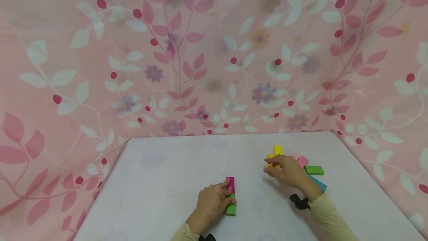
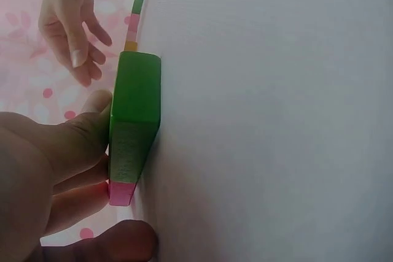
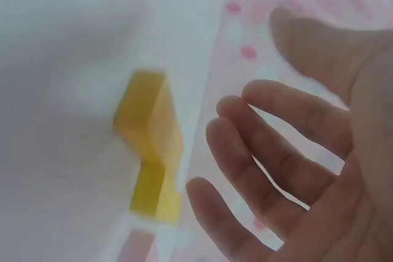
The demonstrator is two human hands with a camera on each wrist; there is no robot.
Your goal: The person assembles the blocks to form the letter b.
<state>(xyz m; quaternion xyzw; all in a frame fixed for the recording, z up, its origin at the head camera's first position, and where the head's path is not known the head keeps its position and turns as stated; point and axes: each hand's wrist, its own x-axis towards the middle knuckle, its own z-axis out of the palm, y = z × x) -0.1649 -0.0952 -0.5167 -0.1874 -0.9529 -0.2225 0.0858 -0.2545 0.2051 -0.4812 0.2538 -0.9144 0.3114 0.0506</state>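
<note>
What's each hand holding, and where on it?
Left hand grips the green block along its long sides. Right hand holds nothing; its fingers spread beside the yellow blocks.

**Painted blocks, cloth all around**

The green block (image 2: 135,115) looks like painted wood, matt, with a fine grain on its side. The yellow blocks (image 3: 150,151) at 2 o'clock seem matt too. The table (image 1: 167,181) is smooth. The backdrop (image 1: 133,66) is thin printed cloth.
</note>
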